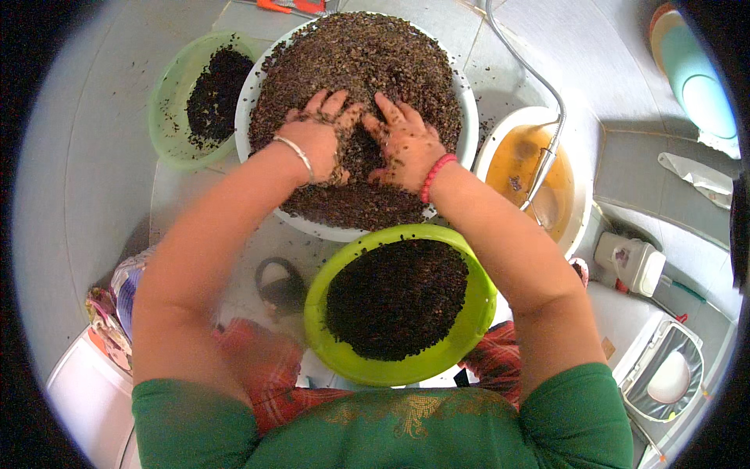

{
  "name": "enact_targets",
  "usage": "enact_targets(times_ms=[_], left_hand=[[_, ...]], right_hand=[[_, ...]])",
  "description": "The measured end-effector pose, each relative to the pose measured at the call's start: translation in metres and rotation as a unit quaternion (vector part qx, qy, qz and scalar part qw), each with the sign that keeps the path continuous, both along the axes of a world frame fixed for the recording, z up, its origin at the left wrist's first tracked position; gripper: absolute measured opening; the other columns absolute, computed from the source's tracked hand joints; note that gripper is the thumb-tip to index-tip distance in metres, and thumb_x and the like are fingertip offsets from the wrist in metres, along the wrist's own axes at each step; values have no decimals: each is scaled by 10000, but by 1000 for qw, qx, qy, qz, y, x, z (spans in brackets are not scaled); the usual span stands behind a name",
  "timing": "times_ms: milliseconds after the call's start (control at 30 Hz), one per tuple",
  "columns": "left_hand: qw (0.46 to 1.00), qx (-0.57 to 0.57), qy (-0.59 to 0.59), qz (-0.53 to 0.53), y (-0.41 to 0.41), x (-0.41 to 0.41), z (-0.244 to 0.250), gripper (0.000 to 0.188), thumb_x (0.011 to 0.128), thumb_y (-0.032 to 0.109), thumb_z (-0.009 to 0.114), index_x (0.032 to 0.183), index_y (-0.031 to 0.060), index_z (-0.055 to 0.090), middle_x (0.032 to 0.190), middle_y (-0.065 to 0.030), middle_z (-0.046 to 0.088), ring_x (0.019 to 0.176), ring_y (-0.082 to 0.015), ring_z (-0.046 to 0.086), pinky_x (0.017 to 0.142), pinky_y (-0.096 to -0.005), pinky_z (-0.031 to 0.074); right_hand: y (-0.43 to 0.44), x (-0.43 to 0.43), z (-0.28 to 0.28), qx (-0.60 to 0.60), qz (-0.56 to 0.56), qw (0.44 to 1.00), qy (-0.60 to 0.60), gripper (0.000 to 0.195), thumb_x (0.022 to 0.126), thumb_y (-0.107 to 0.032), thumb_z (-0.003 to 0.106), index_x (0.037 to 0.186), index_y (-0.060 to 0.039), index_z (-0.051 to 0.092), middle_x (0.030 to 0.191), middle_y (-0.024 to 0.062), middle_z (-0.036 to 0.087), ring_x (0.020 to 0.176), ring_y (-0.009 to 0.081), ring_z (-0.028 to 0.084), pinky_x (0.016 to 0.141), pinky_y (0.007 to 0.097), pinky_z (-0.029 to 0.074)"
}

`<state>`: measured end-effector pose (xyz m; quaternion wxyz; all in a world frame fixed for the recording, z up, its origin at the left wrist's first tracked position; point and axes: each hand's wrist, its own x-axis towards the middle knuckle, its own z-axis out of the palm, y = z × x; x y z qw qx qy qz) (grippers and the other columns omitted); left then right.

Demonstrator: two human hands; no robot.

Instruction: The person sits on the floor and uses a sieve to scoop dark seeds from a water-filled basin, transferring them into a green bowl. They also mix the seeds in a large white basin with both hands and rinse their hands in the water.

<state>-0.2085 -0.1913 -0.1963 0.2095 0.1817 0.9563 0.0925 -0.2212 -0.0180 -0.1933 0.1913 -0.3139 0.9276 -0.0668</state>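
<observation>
Before me is a large white basin (469,117), heaped with small brown granules (363,53). My left hand (322,140), with a pale bangle at the wrist, lies in the heap with its fingers spread. Beside it my right hand (409,146), with a red bead bracelet, is also spread among the granules. Bits cling to both hands, and some fingertips are partly buried. Between them is a darker hollow. Closer to my body, a lime-green bowl (483,311) holds a darker mass of similar granules (398,299).
A pale green bowl (170,99) with dark granules stands left of the basin. At right, a white tub (580,228) contains brownish water; a metal hose (530,70) with a metal end (546,161) reaches into it. Loose granules dot the tiled floor (99,146). A bin (662,375) is lower right.
</observation>
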Motion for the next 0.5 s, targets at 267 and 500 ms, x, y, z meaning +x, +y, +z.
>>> enact_targets(times_ms=[267,500], left_hand=[[980,-126,-138,66,15,-35,-81,674,654,248,628,1250,180,321,1289,-113,296,1141,-298,352,898,-408,342],[971,-118,-203,38,15,-56,-82,283,699,165,524,924,2,580,950,-157,583,905,-293,551,753,-360,445]], right_hand=[[-6,-28,-99,129,40,989,-59,565,689,-353,564,1179,-108,429,1208,76,413,1107,231,371,914,352,315],[-7,-56,-145,163,-3,970,-181,458,724,-351,514,1102,-94,493,1103,114,501,1019,258,460,889,327,361]])
